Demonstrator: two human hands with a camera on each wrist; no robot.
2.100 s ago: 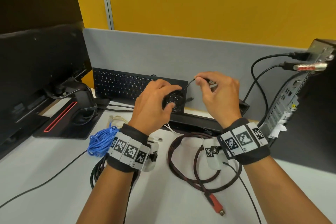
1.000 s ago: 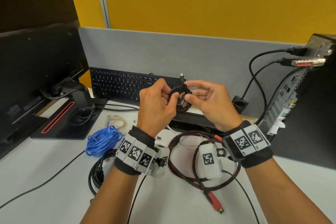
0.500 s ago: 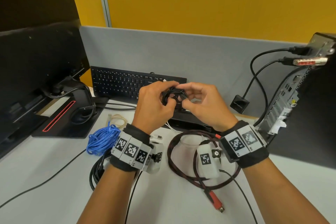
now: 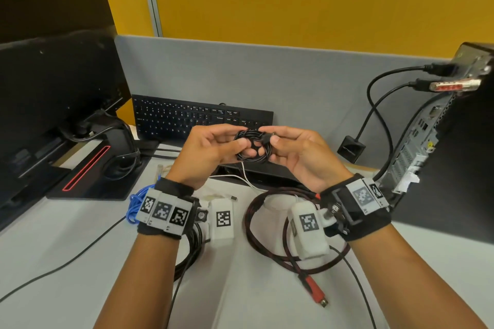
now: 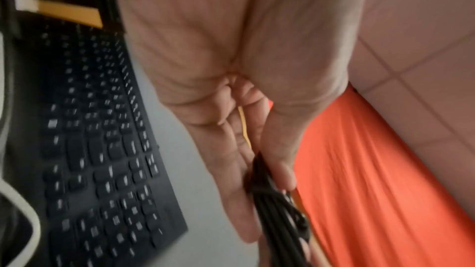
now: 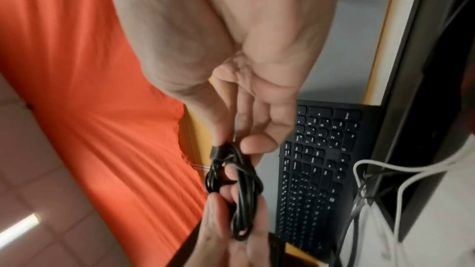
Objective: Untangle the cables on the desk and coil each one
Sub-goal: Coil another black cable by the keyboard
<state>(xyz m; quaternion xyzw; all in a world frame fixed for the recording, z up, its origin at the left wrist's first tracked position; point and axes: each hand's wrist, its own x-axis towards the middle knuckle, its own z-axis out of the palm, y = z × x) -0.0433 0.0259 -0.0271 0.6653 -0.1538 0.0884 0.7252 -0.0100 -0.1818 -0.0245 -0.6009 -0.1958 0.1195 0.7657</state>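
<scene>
A small coil of thin black cable (image 4: 252, 147) (image 6: 240, 188) (image 5: 277, 210) is held up above the desk, in front of the keyboard. My left hand (image 4: 213, 151) pinches its left side between thumb and fingers. My right hand (image 4: 291, 151) pinches the cable's plug end at the coil's top right. On the desk below lie a red-and-black braided cable (image 4: 270, 238) with a red plug, a blue cable bundle (image 4: 135, 204), a black coil (image 4: 191, 254) under my left wrist, and a loose white cable (image 4: 247, 180).
A black keyboard (image 4: 187, 117) leans against the grey partition. A monitor on its stand (image 4: 53, 104) fills the left. A computer case (image 4: 441, 141) with plugged-in black cables stands at the right. A thin black cable (image 4: 61, 267) runs over the desk at the front left.
The free plug end that my right hand held out from the coil has been brought in against it. Both hands have closed in on the coil and turned palms inward.
</scene>
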